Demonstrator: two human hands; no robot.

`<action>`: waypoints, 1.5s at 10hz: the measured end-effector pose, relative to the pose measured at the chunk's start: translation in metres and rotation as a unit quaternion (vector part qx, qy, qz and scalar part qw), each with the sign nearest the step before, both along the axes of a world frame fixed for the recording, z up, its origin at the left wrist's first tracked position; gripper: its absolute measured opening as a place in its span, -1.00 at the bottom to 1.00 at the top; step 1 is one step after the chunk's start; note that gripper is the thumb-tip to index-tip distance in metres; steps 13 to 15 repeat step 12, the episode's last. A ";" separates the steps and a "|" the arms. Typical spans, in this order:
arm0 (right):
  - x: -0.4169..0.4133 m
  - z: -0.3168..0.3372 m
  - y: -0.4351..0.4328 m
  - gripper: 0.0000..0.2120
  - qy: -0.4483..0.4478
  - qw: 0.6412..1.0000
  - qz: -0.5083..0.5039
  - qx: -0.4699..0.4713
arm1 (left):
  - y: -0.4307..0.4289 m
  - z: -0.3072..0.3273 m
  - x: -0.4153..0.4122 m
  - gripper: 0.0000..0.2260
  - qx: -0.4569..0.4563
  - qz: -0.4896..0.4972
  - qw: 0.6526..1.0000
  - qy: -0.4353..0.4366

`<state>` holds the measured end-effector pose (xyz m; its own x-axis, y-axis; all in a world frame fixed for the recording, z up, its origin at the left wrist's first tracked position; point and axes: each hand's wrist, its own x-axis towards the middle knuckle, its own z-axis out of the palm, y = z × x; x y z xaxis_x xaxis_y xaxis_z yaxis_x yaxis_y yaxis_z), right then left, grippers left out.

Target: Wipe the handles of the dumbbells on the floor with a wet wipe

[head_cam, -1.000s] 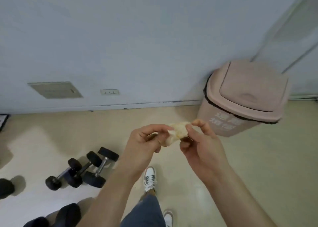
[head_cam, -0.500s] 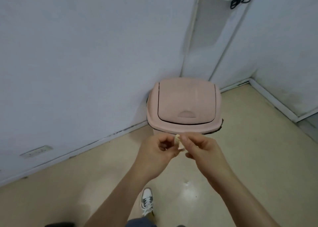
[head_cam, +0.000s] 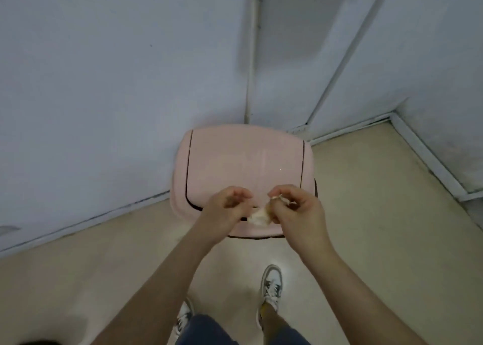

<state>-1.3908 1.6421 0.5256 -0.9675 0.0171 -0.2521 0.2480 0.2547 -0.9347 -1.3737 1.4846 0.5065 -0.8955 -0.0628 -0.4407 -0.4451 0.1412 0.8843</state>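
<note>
Now, your right hand [head_cam: 298,214]: pinches the crumpled wet wipe [head_cam: 259,218] above the pink bin [head_cam: 243,161].
Your left hand [head_cam: 226,210]: fingers curled, against the wet wipe; grip unclear.

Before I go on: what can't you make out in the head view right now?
Dumbbells: outside the head view, none visible.
Wet wipe: crumpled and partly covered by the right hand, which pinches it. Whether the left hand also grips it is unclear.
Pink bin: the front edge of the lid is hidden behind both hands.
Dark shape: cut off by the bottom-left edge, unidentifiable.
</note>
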 end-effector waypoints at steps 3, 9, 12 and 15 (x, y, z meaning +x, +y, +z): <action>-0.073 -0.137 0.031 -0.72 -0.160 0.983 0.089 0.027 | -0.002 -0.156 -0.084 -0.44 -0.308 -0.109 0.940 -0.098; -0.130 -0.153 0.027 -0.33 0.110 0.895 0.278 0.332 | 0.014 -0.156 -0.104 -0.33 -0.388 -0.109 0.915 0.010; -0.104 -0.103 0.020 -0.54 -0.062 0.914 0.356 0.185 | 0.034 -0.122 -0.044 -0.47 -0.276 -0.099 0.950 -0.108; -0.104 -0.103 0.020 -0.54 -0.062 0.914 0.356 0.185 | 0.034 -0.122 -0.044 -0.47 -0.276 -0.099 0.950 -0.108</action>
